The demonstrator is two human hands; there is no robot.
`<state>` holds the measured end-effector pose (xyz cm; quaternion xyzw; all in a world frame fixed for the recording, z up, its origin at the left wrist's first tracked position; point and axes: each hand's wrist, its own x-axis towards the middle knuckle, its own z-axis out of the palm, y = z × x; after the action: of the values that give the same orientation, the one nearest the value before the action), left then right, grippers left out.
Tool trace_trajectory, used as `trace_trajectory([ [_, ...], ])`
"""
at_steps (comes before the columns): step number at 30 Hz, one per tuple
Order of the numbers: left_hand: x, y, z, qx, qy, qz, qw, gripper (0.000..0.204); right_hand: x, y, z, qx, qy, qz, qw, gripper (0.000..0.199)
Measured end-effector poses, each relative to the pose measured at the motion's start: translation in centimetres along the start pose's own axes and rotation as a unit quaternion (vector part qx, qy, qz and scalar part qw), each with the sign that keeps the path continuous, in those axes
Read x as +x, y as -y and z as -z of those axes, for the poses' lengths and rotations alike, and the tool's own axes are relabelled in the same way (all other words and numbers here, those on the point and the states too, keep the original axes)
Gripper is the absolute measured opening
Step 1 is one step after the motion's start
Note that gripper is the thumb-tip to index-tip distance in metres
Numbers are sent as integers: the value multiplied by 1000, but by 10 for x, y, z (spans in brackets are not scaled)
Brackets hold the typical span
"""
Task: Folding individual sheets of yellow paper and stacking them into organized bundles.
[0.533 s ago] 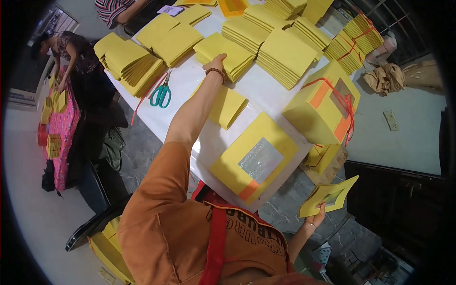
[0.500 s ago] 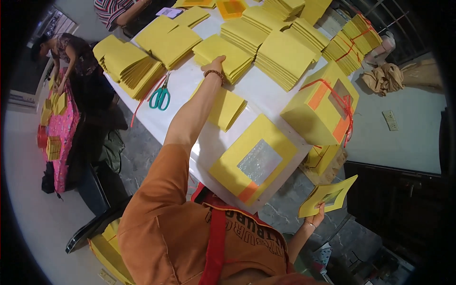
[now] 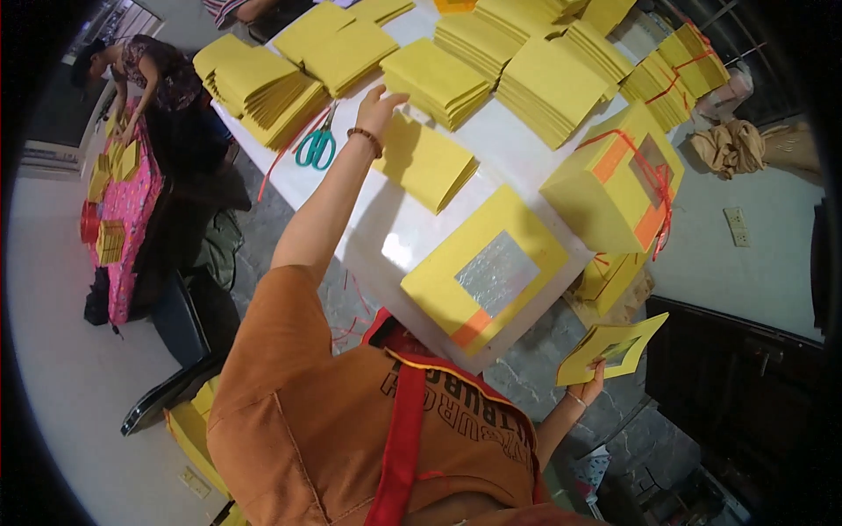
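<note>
My left hand (image 3: 379, 112) hovers above the white table with its fingers apart and nothing in them. It is between the green-handled scissors (image 3: 316, 147) and a stack of folded yellow sheets (image 3: 438, 77). A smaller folded yellow piece (image 3: 430, 162) lies just below and right of that hand. Off the table's right side, my right hand (image 3: 593, 384) grips a yellow folder (image 3: 574, 355) with a clear window, its leaves slightly fanned. A larger yellow windowed sheet (image 3: 425, 285) with an orange strip lies flat at the near table corner.
A yellow bundle (image 3: 574, 197) tied with red ribbon stands at the table's right edge. Several yellow stacks (image 3: 553, 96) fill the far side. At the left, a person (image 3: 145, 83) works at a pink-covered table (image 3: 132, 228). A black chair (image 3: 189, 324) stands left of me.
My left hand has come off the folded yellow stack and drawn back toward the left. My right hand still holds the windowed folder. The whole view has shifted slightly.
</note>
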<state>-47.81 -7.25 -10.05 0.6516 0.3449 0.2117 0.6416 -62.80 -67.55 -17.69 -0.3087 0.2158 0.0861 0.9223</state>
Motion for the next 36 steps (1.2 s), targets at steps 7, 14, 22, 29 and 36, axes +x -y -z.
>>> trace_trajectory([
  [7,-91,30,47,533,119,-358,757,68,5,2,0,13,29,-11,999,27],
  [14,-83,57,39,494,285,-490,659,44,6,-2,-17,-6,-13,-10,1000,30],
  [22,-62,42,33,421,332,-505,677,37,-3,-13,-18,6,-24,7,1000,31],
  [29,-47,27,31,429,279,-581,633,36,0,-30,-25,21,17,-4,1000,23],
  [36,-17,-82,22,393,71,-716,573,40,-5,-31,-39,27,-25,23,999,20],
])
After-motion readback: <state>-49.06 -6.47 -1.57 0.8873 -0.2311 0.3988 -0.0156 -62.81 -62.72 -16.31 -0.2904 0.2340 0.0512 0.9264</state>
